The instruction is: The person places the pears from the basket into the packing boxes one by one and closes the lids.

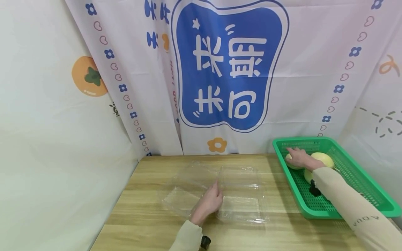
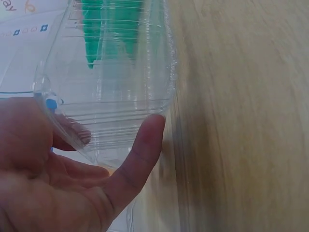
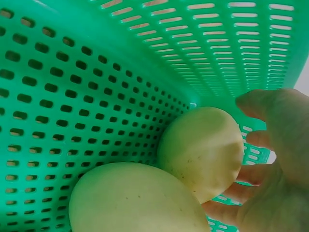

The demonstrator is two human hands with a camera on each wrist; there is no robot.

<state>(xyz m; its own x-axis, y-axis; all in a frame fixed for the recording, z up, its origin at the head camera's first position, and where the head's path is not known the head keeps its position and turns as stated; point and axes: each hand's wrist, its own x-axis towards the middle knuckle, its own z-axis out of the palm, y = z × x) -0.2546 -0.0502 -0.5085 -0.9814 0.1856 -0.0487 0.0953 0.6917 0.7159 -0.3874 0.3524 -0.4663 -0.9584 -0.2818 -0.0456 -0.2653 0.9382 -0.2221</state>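
1. We see a clear, rectangular plastic container with two hinged halves (image 1: 240,209) lying spread open around the middle of the wooden tabletop (image 1: 141,223), reaching close to its far edge.
2. Our left hand (image 1: 208,200) holds this container where the two halves meet; in the left wrist view the thumb lies on one side of the plastic wall and the fingers on the other.
3. Along the tabletop's right edge we have a green, rectangular, perforated plastic basket (image 1: 365,177).
4. Our right hand (image 1: 299,158) is inside it, wide, with thumb and fingers spread beside a pale yellow, rounded fruit (image 3: 200,145) near the basket's far left corner; we cannot tell how firmly the fingertips touch it.
5. We find two more such fruits (image 1: 323,159) just beside that one.
6. Beyond the tabletop's far edge we see a white cloth with a blue panel (image 1: 226,80).
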